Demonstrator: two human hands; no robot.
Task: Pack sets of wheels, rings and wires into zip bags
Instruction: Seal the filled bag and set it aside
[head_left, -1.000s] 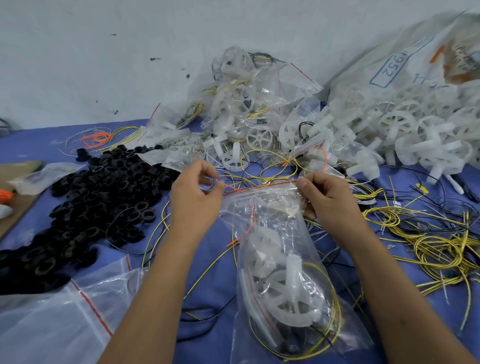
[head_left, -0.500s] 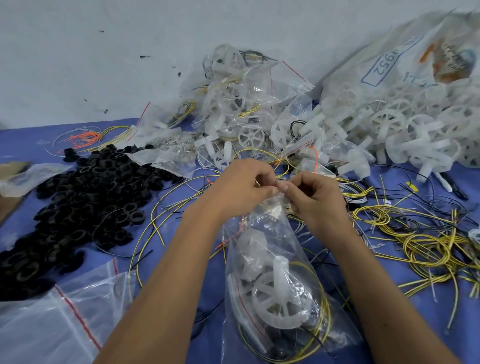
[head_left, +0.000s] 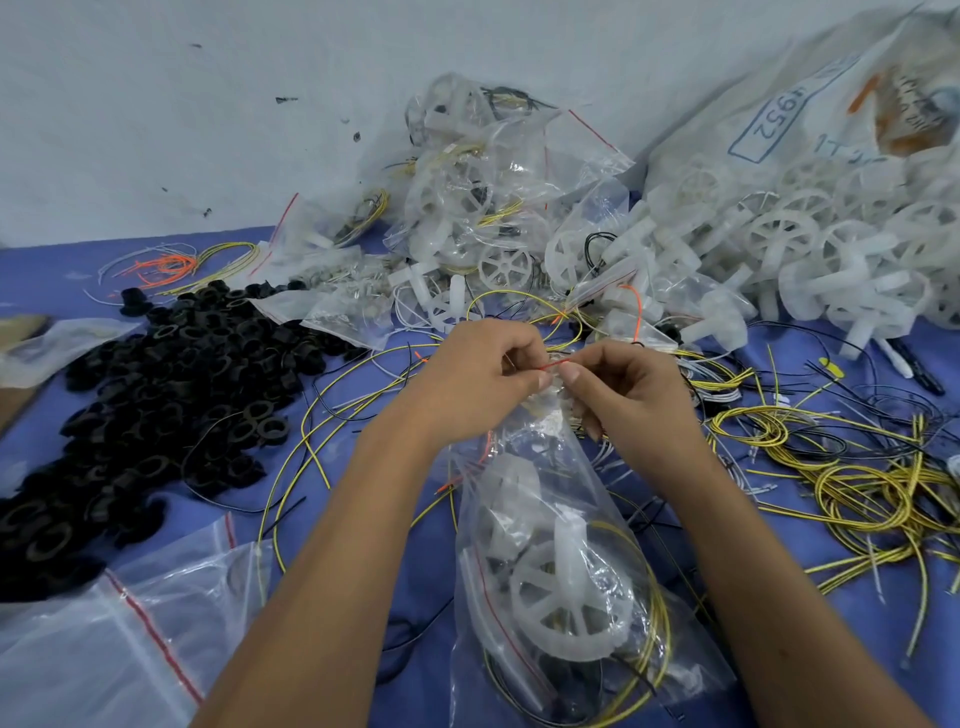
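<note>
Where the blue tabletop (head_left: 363, 499) runs under both forearms, a filled zip bag (head_left: 566, 587) with a white wheel (head_left: 571, 608) lies below the hands, its red-striped mouth pinched between the left hand (head_left: 472, 384) and right hand (head_left: 634, 395). Black rings (head_left: 156, 395) spread left of them, yellow wires (head_left: 857, 488) right. Beyond, packed bags (head_left: 483, 208) and loose wheels (head_left: 810, 249) heap against a grey-white wall (head_left: 208, 104).
</note>
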